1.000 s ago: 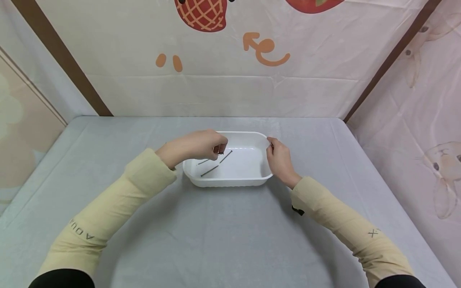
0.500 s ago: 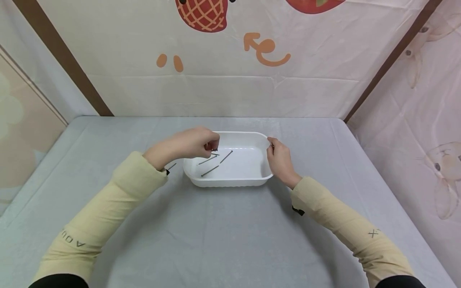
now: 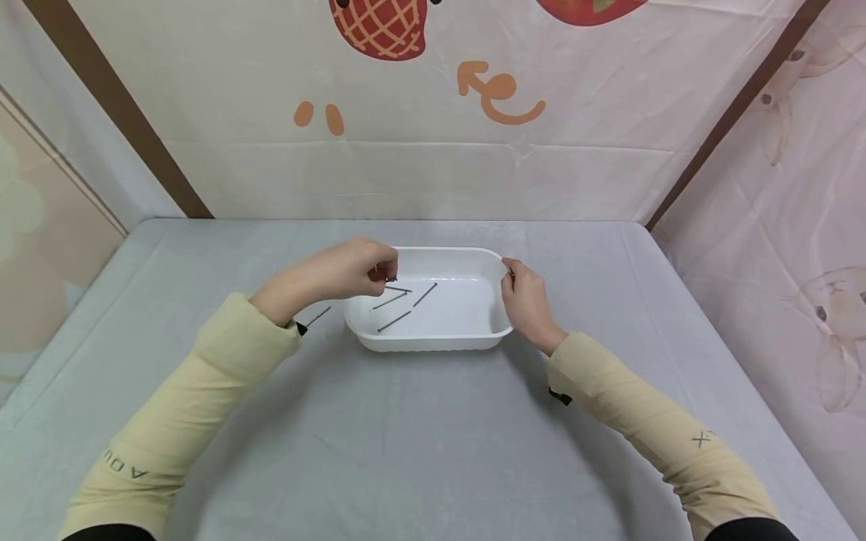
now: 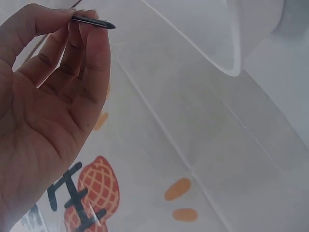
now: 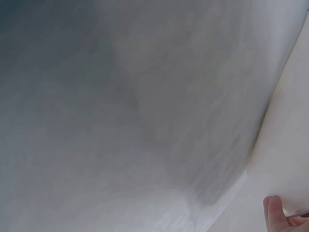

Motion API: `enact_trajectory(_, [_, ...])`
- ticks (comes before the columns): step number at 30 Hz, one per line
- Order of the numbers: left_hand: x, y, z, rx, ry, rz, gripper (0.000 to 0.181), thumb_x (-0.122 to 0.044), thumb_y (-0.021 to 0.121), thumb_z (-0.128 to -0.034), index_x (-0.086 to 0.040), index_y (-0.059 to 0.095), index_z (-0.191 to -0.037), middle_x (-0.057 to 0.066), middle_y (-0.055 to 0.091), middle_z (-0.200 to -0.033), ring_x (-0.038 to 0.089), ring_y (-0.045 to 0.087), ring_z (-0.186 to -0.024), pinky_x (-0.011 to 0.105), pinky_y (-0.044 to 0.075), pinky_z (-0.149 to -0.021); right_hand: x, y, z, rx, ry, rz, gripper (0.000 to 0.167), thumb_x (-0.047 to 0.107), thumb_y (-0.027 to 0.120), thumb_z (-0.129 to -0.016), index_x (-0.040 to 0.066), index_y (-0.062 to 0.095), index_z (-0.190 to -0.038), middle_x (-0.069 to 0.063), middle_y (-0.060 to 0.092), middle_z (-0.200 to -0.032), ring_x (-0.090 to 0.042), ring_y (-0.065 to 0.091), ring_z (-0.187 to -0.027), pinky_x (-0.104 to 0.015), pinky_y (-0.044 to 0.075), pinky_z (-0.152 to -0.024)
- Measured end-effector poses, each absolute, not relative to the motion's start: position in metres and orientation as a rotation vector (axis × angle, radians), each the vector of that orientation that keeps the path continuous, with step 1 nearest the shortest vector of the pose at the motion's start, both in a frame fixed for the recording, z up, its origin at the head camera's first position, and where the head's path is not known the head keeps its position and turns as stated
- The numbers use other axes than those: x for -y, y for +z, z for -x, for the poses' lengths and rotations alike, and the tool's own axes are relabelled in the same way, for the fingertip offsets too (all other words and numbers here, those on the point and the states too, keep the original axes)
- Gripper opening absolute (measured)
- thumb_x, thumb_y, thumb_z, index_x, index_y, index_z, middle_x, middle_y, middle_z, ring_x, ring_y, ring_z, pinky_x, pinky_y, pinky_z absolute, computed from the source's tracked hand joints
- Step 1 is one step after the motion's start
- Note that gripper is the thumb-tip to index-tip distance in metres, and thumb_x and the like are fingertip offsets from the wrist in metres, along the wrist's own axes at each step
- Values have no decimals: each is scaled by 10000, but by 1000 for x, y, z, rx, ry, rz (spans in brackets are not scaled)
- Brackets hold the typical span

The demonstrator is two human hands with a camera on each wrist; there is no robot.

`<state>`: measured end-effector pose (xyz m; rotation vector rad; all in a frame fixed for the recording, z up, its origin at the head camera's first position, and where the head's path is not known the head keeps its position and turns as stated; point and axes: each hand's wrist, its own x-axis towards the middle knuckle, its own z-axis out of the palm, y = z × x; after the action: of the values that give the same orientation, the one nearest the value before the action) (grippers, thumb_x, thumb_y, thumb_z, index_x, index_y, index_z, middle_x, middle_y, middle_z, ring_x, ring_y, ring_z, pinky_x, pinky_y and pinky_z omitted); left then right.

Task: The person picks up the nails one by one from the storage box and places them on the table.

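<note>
Four nails (image 3: pixel 395 321) are all I can count in the white tray (image 3: pixel 433 343), lying loose below and to the right of the left hand (image 3: pixel 331 274); others may be hidden behind it. That hand has thumb and fingertips pinched together on one more nail (image 4: pixel 94 22), which the head view shows against the tray's left end. The right hand (image 3: pixel 529 302) is clamped on the tray's near-side rim. Just past the left wrist, a thin dark piece (image 3: pixel 319 316), probably another nail, lies on the table (image 3: pixel 406 451). I'd judge the handling partway: the pinched nail isn't set down yet.
</note>
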<state>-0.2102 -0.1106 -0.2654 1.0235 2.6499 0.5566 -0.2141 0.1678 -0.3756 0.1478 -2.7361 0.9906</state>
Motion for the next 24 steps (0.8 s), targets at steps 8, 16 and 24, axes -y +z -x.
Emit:
enact_trajectory(8, [124, -268, 209, -2649, 685, -967, 146, 42, 506, -762, -50, 588, -840, 45, 606, -843, 179, 544, -777, 306, 457, -694, -168, -376, 214, 2733, 996, -148, 356, 53, 361, -932, -45, 494, -1247, -222, 570, -1163, -256, 582, -960, -365, 502, -767])
enact_trajectory(16, [136, -269, 209, -2682, 744, -933, 136, 28, 510, -772, -46, 591, -853, 41, 622, -857, 178, 570, -786, 310, 474, -687, -168, -377, 214, 2742, 981, -136, 357, 56, 363, -932, -37, 492, -1252, -214, 581, -1136, -233, 563, -852, -335, 491, -706])
enact_trajectory(24, [148, -272, 208, -2704, 777, -852, 125, 30, 526, -785, -29, 593, -872, 79, 620, -859, 192, 562, -783, 296, 474, -640, -167, -377, 214, 2738, 978, -142, 356, 59, 359, -935, -39, 493, -1250, -207, 591, -1109, -225, 543, -796, -316, 471, -665])
